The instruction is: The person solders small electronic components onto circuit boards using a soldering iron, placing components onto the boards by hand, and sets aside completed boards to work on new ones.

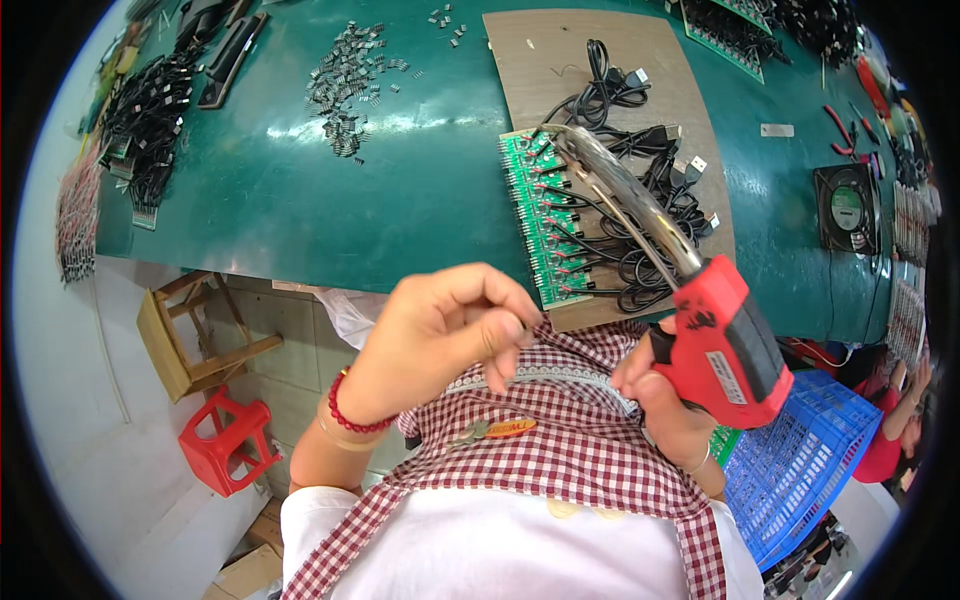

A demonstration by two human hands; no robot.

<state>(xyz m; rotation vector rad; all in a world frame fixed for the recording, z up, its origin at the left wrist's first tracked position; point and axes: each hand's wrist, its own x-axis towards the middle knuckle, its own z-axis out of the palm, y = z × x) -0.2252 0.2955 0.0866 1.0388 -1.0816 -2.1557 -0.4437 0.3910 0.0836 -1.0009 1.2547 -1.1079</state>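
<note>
A red and black soldering gun (pixel 725 345) with a long metal barrel is gripped in my right hand (pixel 655 395). Its tip reaches the far end of a green circuit board panel (pixel 530 205), close to the solder joints. Black USB cables (pixel 650 265) run from the panel's right side and lie coiled on a brown board (pixel 540 60). My left hand (pixel 445 325) hovers near the table's front edge, left of the panel's near end. Its fingers are curled in, thumb against forefinger; whatever they may hold cannot be made out.
Small black parts (pixel 345 85) are scattered on the green table (pixel 430 190). Bundled cables (pixel 150 120) lie at the far left. On the right are a black fan (pixel 848 208), red-handled pliers (pixel 838 130) and a blue crate (pixel 800 460). A red stool (pixel 228 440) stands lower left.
</note>
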